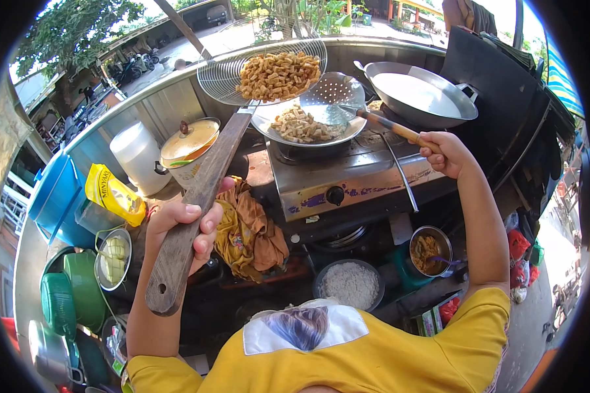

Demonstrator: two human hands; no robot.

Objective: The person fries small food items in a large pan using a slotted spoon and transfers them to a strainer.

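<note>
My left hand point(196, 228) grips the flat wooden handle of a wire skimmer point(216, 78), which is raised above the cooktop. A heap of browned fried pieces point(280, 73) rests in its mesh. In my right hand point(445, 154) is the bamboo-like handle of a perforated metal ladle point(337, 98), its bowl tilted over the pan. Paler cut pieces point(302, 126) lie in the metal wok point(356, 132) on the gas stove point(349, 177), directly below the ladle. Whether the ladle bowl touches them I cannot tell.
A second wok point(418, 98) with pale contents sits at the back right. Left are a lidded pot point(189, 147), a white container point(135, 152) and a yellow pouch point(113, 194). Crumpled cloths point(248, 231) lie before the stove. Nearer stand a bowl of white grains point(349, 285) and a metal pot point(430, 250).
</note>
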